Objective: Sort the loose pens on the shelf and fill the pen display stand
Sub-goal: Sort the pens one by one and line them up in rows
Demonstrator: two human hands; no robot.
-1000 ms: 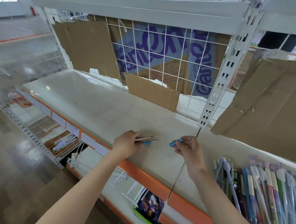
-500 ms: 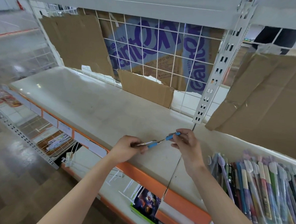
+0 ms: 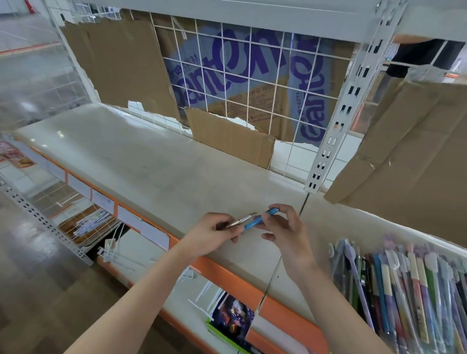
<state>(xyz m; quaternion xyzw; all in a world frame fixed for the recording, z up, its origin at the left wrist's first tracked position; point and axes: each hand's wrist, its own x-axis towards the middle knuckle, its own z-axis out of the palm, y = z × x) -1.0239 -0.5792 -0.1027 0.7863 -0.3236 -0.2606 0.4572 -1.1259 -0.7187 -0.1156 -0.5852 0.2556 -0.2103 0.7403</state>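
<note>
Head view, and on the left the shelf [image 3: 124, 165] runs wide and bare back to torn cardboard [image 3: 116, 65] on the wire grid, so there is plenty of room there. Centre now: the left hand [image 3: 210, 236] curls round a slim silver-tipped pen [image 3: 241, 221], and just beside it the right hand [image 3: 285, 231] pinches a blue pen [image 3: 260, 218] in thumb and fingertips, other fingers loose. The two pens meet tip to tip above the shelf's front edge; whether they touch I cannot tell. Best to keep both level and gripped near the middle, I'd say, since a slip drops one past the orange lip [image 3: 222, 269]. Further right, the upright post [image 3: 344, 107] and hanging cardboard sheet [image 3: 417, 148] crowd things; loose pens [image 3: 410, 299] lie piled below. No display stand visible.
</note>
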